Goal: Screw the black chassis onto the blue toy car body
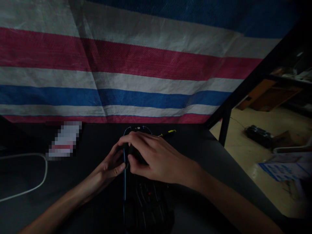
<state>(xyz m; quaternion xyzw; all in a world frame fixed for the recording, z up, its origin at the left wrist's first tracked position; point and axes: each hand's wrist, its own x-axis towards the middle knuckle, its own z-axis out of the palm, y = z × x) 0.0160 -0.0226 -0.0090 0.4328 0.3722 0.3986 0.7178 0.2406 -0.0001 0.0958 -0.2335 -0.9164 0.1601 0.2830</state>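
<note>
A long black device with thin blue edging point(149, 208) lies in front of me on the dark table, its far end showing beyond my hands. My left hand point(107, 169) grips its left edge, the thumb on the near side and the fingers mostly behind the edge. Across the device's top reaches my right hand point(156, 156), its thumb and index finger curled around a small dark part that is too dim to name. A small red spot glows on the device's near half. Just past my right hand lies a screwdriver with a yellow and black handle point(169, 133).
A striped woven sheet point(146, 61) hangs behind the dark table point(195, 146). At the left are a blurred-out white and red item point(64, 141) and a white cable point(45, 175). Right of the table edge, a black object point(258, 136) sits on the floor.
</note>
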